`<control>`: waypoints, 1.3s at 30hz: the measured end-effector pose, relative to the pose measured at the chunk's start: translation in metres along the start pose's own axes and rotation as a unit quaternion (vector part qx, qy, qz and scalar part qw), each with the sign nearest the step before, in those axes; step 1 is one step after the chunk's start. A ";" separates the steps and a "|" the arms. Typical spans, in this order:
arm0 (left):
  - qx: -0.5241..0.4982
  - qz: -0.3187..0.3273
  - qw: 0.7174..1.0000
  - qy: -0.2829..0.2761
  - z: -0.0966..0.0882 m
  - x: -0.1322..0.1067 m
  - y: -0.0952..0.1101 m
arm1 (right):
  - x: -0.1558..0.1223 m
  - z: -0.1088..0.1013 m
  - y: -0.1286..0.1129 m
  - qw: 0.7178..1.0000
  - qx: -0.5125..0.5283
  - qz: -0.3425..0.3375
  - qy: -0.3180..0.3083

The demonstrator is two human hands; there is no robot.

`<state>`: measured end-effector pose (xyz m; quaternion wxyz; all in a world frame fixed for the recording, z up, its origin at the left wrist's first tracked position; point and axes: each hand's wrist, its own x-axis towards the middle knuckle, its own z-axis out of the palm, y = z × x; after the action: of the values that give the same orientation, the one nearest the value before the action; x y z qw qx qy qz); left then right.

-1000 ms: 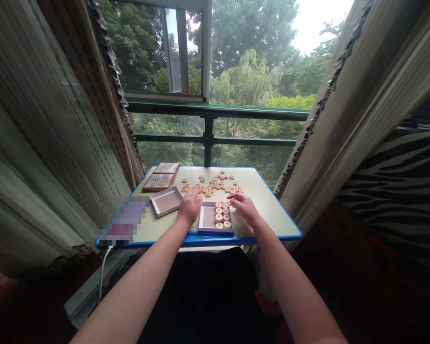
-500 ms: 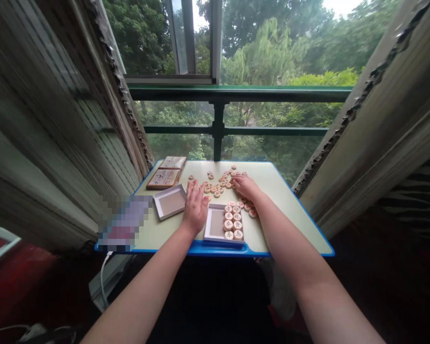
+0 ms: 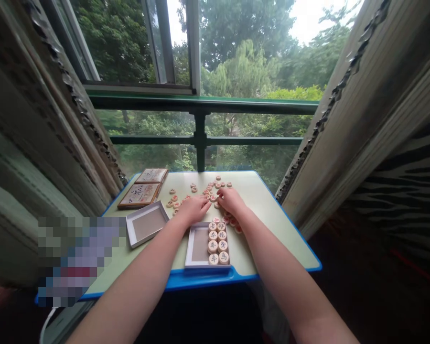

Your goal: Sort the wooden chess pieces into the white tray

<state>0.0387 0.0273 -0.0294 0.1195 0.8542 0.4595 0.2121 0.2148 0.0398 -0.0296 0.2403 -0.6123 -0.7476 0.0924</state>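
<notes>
Round wooden game pieces (image 3: 211,187) lie scattered on a pale table (image 3: 272,224) with a blue rim. A shallow white box (image 3: 199,246) near the front edge holds several pieces in two rows on its right side. My left hand (image 3: 193,209) lies palm down just behind that box, fingers stretched toward the loose pieces. My right hand (image 3: 230,200) rests beside it, fingers curled down over pieces in the pile. A few pieces lie under my right wrist.
An empty white box lid (image 3: 145,229) sits left of the box. Two folded wooden boards (image 3: 139,193) lie at the back left. A blurred patch covers the table's front left. A green railing (image 3: 200,138) and window stand behind; curtains flank both sides.
The view has shifted, so the table sits lower and more to the left. My left hand has moved forward from beside the box to the loose pieces. My right hand stays over the pile.
</notes>
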 end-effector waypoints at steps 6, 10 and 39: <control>-0.013 -0.010 1.000 0.011 0.001 -0.007 -0.002 | -0.002 -0.003 -0.001 0.999 0.034 0.000 0.009; -0.016 0.015 0.997 0.067 -0.001 -0.009 0.004 | -0.004 -0.007 -0.007 0.988 0.154 -0.006 0.023; -0.081 0.001 0.970 0.228 -0.002 -0.019 0.018 | -0.013 -0.014 -0.027 0.780 0.623 0.054 -0.034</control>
<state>0.0421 0.0018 -0.0251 0.0801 0.7716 0.4547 0.4374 0.1991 0.0189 -0.0093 0.5382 -0.3650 -0.5005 0.5715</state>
